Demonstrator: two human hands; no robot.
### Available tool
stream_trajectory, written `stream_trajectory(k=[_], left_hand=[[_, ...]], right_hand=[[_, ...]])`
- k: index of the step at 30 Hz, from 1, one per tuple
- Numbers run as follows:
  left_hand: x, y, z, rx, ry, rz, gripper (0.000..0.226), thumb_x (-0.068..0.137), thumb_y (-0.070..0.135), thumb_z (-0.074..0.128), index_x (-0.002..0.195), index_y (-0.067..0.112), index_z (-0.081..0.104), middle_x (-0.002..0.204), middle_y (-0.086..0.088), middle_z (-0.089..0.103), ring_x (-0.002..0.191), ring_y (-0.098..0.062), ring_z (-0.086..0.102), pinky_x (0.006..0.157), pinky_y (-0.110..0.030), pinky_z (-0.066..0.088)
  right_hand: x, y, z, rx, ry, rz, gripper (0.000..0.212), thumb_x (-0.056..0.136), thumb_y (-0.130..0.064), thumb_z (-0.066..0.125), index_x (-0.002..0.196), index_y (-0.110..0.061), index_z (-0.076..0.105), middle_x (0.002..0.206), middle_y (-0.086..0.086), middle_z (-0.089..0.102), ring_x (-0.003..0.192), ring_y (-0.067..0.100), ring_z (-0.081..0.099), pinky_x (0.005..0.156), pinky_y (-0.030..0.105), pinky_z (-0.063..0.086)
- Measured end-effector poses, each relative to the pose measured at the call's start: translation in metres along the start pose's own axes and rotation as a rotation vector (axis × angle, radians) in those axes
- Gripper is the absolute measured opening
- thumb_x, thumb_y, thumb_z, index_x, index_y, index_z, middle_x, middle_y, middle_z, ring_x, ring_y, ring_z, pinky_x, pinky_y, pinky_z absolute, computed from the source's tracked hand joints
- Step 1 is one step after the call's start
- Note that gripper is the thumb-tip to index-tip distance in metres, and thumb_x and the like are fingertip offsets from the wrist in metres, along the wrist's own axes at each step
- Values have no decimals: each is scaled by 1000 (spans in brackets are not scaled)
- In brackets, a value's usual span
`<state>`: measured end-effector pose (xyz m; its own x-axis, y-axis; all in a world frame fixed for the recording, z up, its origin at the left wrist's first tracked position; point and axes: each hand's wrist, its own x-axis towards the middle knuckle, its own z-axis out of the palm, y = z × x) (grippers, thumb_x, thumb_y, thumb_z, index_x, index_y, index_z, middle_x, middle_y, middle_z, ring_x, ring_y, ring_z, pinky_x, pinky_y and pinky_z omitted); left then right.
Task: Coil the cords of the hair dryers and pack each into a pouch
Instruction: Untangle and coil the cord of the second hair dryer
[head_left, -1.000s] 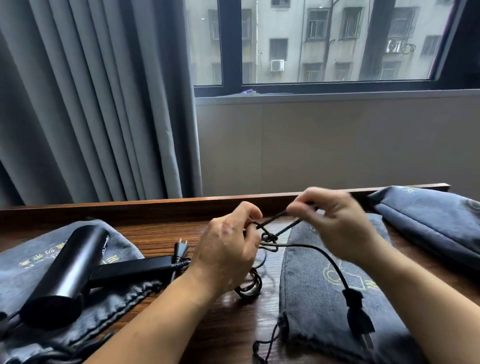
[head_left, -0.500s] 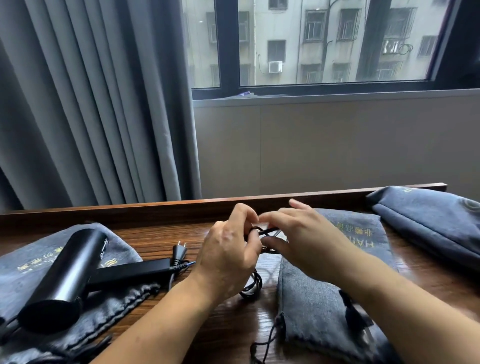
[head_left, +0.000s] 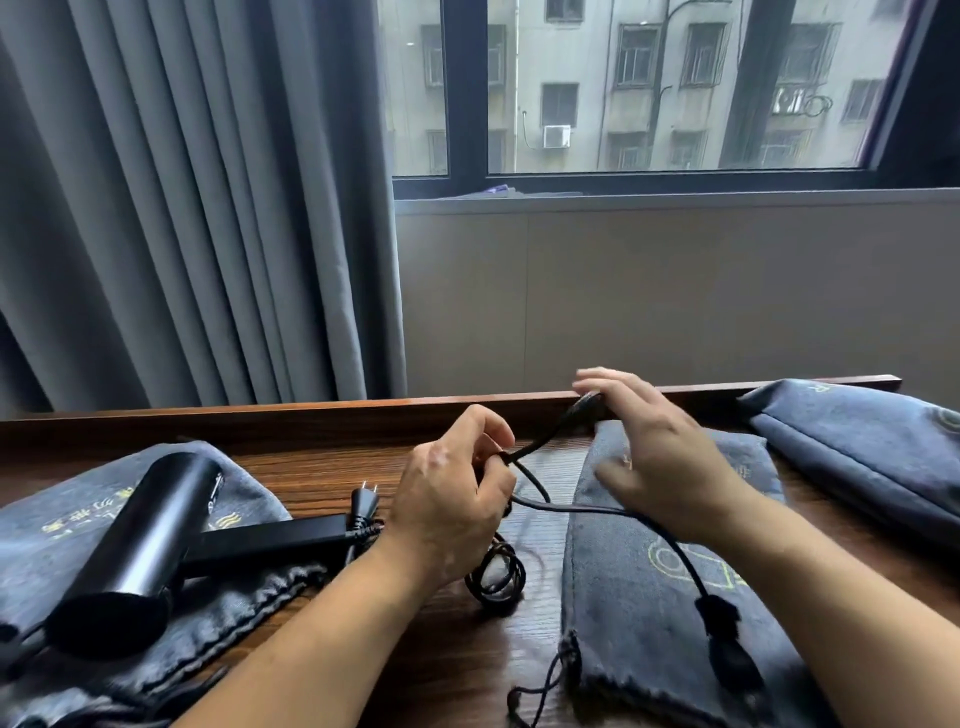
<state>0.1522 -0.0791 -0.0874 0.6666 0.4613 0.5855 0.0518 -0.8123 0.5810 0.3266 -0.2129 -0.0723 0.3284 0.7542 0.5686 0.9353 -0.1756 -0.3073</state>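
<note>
Behind the wooden table (head_left: 322, 467), a grey curtain (head_left: 182, 208) to the left and a window (head_left: 675, 88) to the right; on the table's left part, a grey pouch (head_left: 67, 519) with a black hair dryer (head_left: 140, 535) lying on it, barrel mouth toward the near edge, handle out to the right; just beside the handle's end, a two-pronged plug (head_left: 363, 501), prongs pointing away. Flat in the middle, a second pouch (head_left: 639, 613), mouth and loose drawstring (head_left: 540, 696) at the near end; well to the right, a third pouch (head_left: 857, 457), filled out. Stretched between the hands and across the second pouch, a black cord (head_left: 545, 434), hidden only where the hands cover it.

Left hand (head_left: 447, 504) above the table between dryer and second pouch, thumb and curled fingers pinching the cord; beneath that hand, a small coil (head_left: 496, 577) of the same cord resting on the wood. Right hand (head_left: 660, 457) raised over the far end of the second pouch, fingers spread and blurred, the cord's far loop at the fingertips; cannot tell whether gripped or merely hooked there.

From the left pinch, one taut strand slanting up and rightward to the right fingertips; a second strand leaving lower down, passing under the right wrist, curving over the second pouch toward the near right, ending in a dark, blurred end plug (head_left: 727, 649) lying on that pouch.
</note>
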Motion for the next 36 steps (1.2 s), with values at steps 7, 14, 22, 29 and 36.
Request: stream_trajectory(k=[7, 14, 22, 29, 36], left_hand=[[-1, 2, 3, 41, -40, 40, 17, 89, 10, 56, 97, 25, 54, 59, 3, 56, 53, -11, 49, 53, -15, 33], [-2, 6, 1, 17, -6, 24, 14, 89, 19, 55, 100, 27, 50, 73, 4, 65, 69, -7, 57, 62, -20, 39], [2, 11, 1, 45, 21, 68, 18, 87, 20, 52, 101, 31, 50, 88, 20, 59, 97, 4, 54, 103, -45, 44], [1, 5, 0, -1, 200, 46, 17, 86, 22, 62, 100, 21, 72, 85, 11, 72, 81, -5, 67, 77, -26, 55], [-2, 10, 6, 12, 220, 108, 13, 88, 16, 74, 99, 23, 72, 82, 12, 73, 75, -3, 69, 70, -25, 54]], right_hand=[[-1, -22, -21, -35, 30, -345, 71, 68, -18, 51, 139, -24, 58, 148, -8, 53, 145, 9, 38, 124, 49, 16], [7, -22, 11, -63, 28, -374, 35, 91, -48, 55, 82, -23, 78, 65, -7, 62, 58, 14, 57, 60, 24, 47], [2, 10, -9, 615, 94, -37, 20, 95, -33, 60, 78, -31, 71, 73, -12, 64, 72, 4, 56, 73, 20, 41], [5, 13, -11, 428, -75, 29, 21, 92, -35, 59, 80, -21, 70, 73, -9, 66, 72, 7, 59, 83, 27, 47], [-3, -39, 8, 73, -136, -158, 27, 89, -46, 58, 111, -31, 55, 99, -16, 67, 87, 4, 65, 81, 28, 53]])
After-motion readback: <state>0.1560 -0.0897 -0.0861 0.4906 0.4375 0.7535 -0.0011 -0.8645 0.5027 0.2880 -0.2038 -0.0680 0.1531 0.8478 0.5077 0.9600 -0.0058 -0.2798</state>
